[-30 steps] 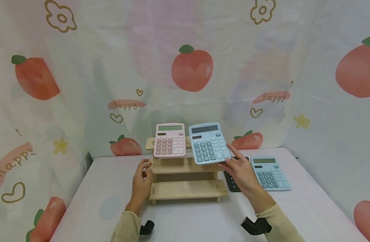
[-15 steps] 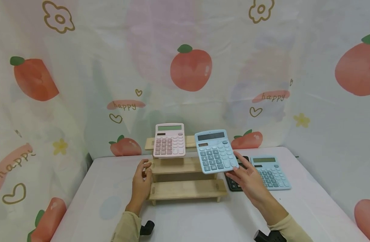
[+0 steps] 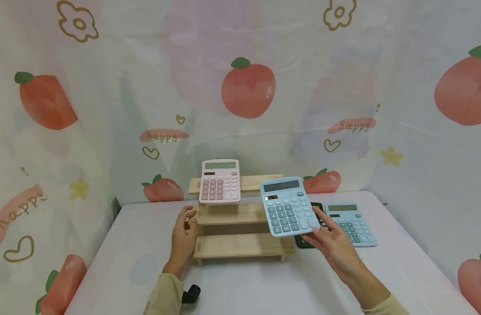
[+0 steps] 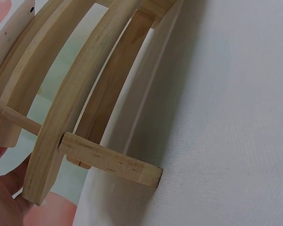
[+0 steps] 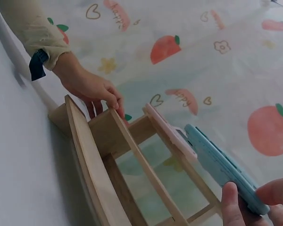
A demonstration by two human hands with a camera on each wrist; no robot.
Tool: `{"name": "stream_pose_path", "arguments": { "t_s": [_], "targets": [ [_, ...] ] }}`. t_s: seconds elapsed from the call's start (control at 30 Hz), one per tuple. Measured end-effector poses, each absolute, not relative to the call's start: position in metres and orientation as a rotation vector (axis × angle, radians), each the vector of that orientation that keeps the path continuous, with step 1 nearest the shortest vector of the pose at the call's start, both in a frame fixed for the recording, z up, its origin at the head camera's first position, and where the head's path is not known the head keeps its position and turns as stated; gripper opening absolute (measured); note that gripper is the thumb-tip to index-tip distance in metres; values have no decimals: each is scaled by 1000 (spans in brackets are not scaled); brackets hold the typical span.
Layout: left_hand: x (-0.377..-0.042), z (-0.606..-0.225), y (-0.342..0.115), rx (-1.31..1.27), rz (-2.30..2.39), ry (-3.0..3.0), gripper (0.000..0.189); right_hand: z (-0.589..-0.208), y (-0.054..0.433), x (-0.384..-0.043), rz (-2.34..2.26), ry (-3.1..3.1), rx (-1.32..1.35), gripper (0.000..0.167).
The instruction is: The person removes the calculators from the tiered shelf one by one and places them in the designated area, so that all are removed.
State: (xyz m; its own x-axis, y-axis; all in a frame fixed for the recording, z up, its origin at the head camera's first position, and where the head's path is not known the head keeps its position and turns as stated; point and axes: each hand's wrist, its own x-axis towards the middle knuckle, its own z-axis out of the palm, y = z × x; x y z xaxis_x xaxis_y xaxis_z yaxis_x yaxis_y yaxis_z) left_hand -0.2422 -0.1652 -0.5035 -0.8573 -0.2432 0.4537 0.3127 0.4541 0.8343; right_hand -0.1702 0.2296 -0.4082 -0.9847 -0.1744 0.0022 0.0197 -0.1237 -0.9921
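While a blue desktop calculator (image 3: 289, 208) is pinched by the right hand (image 3: 336, 247) before a three-tier wooden rack (image 3: 240, 246), the rack's left side is gripped by the left hand (image 3: 183, 239); on top, a pink calculator (image 3: 220, 181) is apparently propped.

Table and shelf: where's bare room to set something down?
Free: the table left of the left hand and in front of the shelf; the bottom tier, below the middle tier. Crowded: right of the shelf, with black calculator, flat blue calculator, and right hand holding a raised calculator.
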Motion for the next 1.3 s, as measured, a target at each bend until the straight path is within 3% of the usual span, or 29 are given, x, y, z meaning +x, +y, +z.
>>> {"name": "stream_pose_path", "arguments": {
  "t_s": [1.3],
  "targets": [
    [-242,-503,-164,-66,-1414,-2173,24,-463,300,-125,-2132,1989,245,74]
  ]
}}
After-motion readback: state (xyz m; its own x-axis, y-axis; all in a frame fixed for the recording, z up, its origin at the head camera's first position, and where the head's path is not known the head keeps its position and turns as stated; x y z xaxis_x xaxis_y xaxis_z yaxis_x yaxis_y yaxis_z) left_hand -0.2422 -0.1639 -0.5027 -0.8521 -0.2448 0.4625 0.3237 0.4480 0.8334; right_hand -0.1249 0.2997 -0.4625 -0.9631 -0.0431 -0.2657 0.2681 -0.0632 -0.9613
